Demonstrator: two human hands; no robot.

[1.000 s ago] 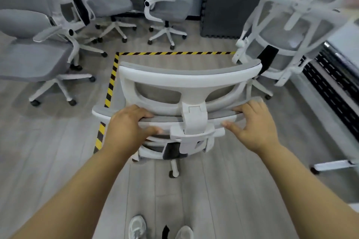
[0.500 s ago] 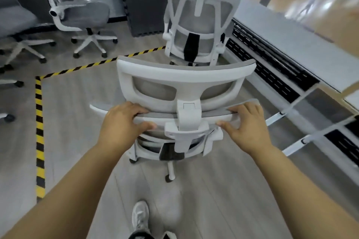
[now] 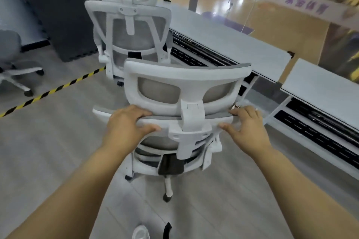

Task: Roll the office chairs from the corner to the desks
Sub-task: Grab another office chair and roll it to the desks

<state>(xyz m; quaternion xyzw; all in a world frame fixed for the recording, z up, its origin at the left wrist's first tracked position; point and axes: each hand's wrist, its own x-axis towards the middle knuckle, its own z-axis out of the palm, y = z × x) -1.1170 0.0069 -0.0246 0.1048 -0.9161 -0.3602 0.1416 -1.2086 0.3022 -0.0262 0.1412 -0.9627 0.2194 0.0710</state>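
A white-framed office chair with grey mesh [image 3: 186,83] stands right in front of me, its back toward me. My left hand [image 3: 128,124] grips the top edge of its backrest left of the headrest post, fingers curled over the rim. On the right side of that edge, my right hand [image 3: 246,128] holds on the same way. A long white desk [image 3: 223,37] runs along the right, a second white desk [image 3: 320,87] nearer me. The chair's wheeled base [image 3: 168,190] shows below the seat.
Another white mesh chair [image 3: 128,31] stands just ahead of mine, at the desk's end. A grey chair [image 3: 13,64] sits at the left edge beyond yellow-black floor tape [image 3: 50,91]. Dark foam panels [image 3: 58,6] line the back wall. Glass panes back the desks.
The chair and I have turned right, away from the corner's chairs, toward the desks. The chair ahead and the desks are now closer. Both hands keep the same hold.
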